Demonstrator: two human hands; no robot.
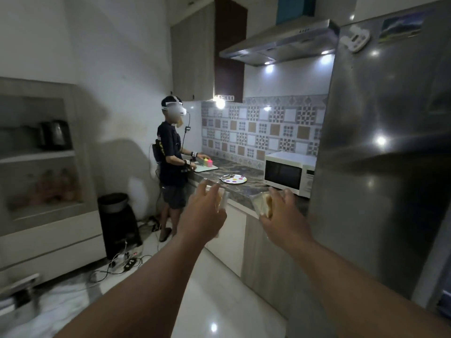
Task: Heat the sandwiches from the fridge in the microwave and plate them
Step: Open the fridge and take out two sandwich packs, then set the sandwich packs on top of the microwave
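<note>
My left hand (202, 211) grips a wrapped sandwich (223, 197), mostly hidden behind the fingers. My right hand (284, 215) holds a second wrapped sandwich (262, 203) with pale bread and a yellowish filling. Both hands are stretched out in front of me, over the near end of the dark marble counter (240, 190). A white microwave (289, 173) stands on the counter with its door closed, just beyond my right hand. A white plate with coloured dots (234, 179) lies on the counter left of the microwave, with a utensil on its rim.
The steel fridge (390, 142) fills the right side, door closed. Another person (172, 152) with a headset works at the counter's far end beside a cutting board (206, 168). A black bin (119, 220) and cables (122, 262) lie on the floor at left. Shelving (44, 152) lines the left wall.
</note>
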